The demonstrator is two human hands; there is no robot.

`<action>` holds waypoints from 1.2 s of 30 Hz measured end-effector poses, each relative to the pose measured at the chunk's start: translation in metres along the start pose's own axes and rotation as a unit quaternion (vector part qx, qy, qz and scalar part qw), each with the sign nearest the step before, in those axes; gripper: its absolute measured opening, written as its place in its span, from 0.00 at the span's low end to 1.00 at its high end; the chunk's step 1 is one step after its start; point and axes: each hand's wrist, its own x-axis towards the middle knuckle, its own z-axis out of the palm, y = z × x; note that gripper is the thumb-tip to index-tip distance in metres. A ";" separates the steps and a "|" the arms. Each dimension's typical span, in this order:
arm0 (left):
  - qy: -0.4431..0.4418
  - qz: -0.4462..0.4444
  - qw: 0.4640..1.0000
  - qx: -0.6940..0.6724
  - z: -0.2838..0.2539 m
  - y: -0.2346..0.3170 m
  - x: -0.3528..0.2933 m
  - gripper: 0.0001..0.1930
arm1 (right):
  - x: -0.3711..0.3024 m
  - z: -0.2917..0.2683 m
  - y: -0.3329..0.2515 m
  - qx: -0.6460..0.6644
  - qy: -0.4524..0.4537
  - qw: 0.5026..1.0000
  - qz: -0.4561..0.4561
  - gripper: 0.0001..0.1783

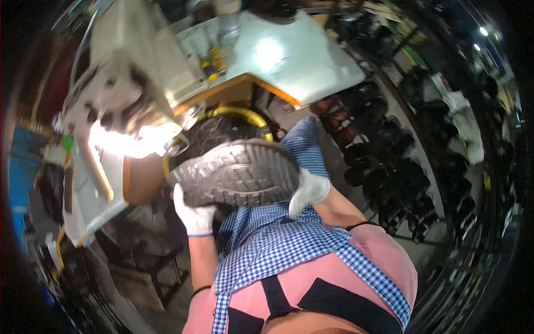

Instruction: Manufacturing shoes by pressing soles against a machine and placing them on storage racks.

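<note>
A black shoe (239,173) is held up sideways in front of my apron, its treaded sole turned toward me. My left hand (193,214), in a white knit glove, grips one end from below, with the thumb against the sole's edge. At the other end my right hand (309,192), gloved the same way, is closed round the shoe; most of its fingers are hidden behind it. The shoe's upper faces away and cannot be seen. Just beyond it is a round bin with a yellow rim (258,118), dark stuff inside.
A beige sewing machine (125,83) with a bright lamp stands at left on a white worktable (311,61). Yellow-handled tools (214,64) lie behind it. Racks of dark shoes (389,161) line the right side. A wooden stool (142,284) is at lower left.
</note>
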 end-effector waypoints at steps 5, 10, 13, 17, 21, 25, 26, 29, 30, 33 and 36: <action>-0.091 0.068 0.993 0.019 -0.014 0.008 -0.010 0.40 | -0.019 0.013 0.038 -0.080 0.203 0.960 0.176 0.36; -0.231 0.019 0.944 0.234 -0.005 0.017 -0.020 0.53 | -0.013 0.001 0.053 0.267 0.309 0.909 0.087 0.35; -0.338 -0.009 0.910 0.241 0.019 0.013 -0.006 0.45 | -0.009 -0.018 0.049 0.315 0.352 0.880 0.057 0.32; -0.375 -0.024 0.890 0.259 0.046 0.011 0.009 0.45 | -0.002 -0.043 0.049 0.349 0.428 0.833 0.019 0.25; -0.408 0.039 0.860 0.304 0.055 0.021 0.014 0.48 | -0.003 -0.052 0.051 0.306 0.400 0.864 0.003 0.33; -0.422 0.058 0.856 0.293 0.048 0.027 0.019 0.52 | -0.015 -0.050 0.048 0.238 0.331 0.913 -0.015 0.45; -0.420 0.038 0.864 0.275 0.044 0.028 0.021 0.53 | -0.017 -0.050 0.048 0.220 0.325 0.920 -0.012 0.46; -0.434 0.063 0.851 0.290 0.032 0.035 0.027 0.50 | -0.022 -0.049 0.051 0.206 0.371 0.905 0.031 0.46; -0.392 0.049 0.872 0.287 0.028 0.037 0.029 0.47 | -0.021 -0.048 0.054 0.195 0.411 0.889 0.049 0.45; -0.300 0.035 0.927 0.224 0.013 0.045 0.022 0.44 | -0.013 -0.041 0.065 -0.145 0.368 0.912 0.110 0.41; -0.311 0.063 0.935 0.160 -0.001 0.054 0.003 0.48 | -0.002 -0.024 0.072 -0.124 0.327 0.934 0.073 0.33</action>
